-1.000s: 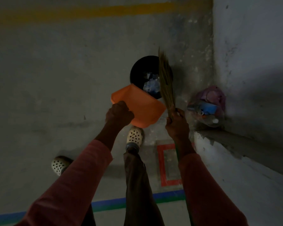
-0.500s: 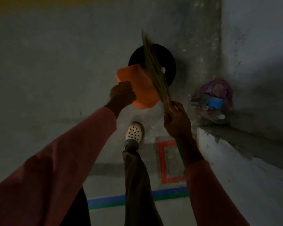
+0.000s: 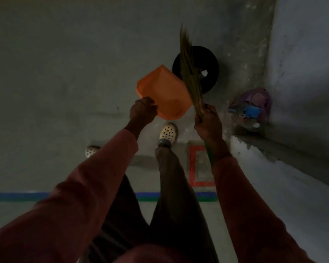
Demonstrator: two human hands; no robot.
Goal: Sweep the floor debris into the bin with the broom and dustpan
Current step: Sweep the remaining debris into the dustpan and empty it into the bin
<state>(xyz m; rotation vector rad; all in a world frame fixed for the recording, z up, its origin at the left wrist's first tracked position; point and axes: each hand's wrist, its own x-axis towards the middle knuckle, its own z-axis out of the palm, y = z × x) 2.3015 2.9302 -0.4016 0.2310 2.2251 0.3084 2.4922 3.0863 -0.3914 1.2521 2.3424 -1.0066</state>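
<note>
My left hand [image 3: 143, 112] grips the handle of an orange dustpan [image 3: 162, 93], held in the air just left of a round black bin [image 3: 210, 73] that stands on the concrete floor. My right hand [image 3: 207, 120] grips a straw broom [image 3: 190, 69] near the base of its bristles. The bristles point up and away, crossing the bin's mouth. A small white scrap lies inside the bin. The dustpan's handle is hidden inside my fist.
A plastic bag of rubbish [image 3: 252, 107] sits in the corner, right of the bin, against the wall [image 3: 308, 63]. A raised concrete ledge [image 3: 273, 168] runs along the right. A red tape square [image 3: 193, 166] and a blue-green floor line [image 3: 17, 196] lie near my feet.
The dustpan has swung from over the bin's mouth to its left and lower. The broom has stayed over the bin. The view has shifted, showing the bin further right.
</note>
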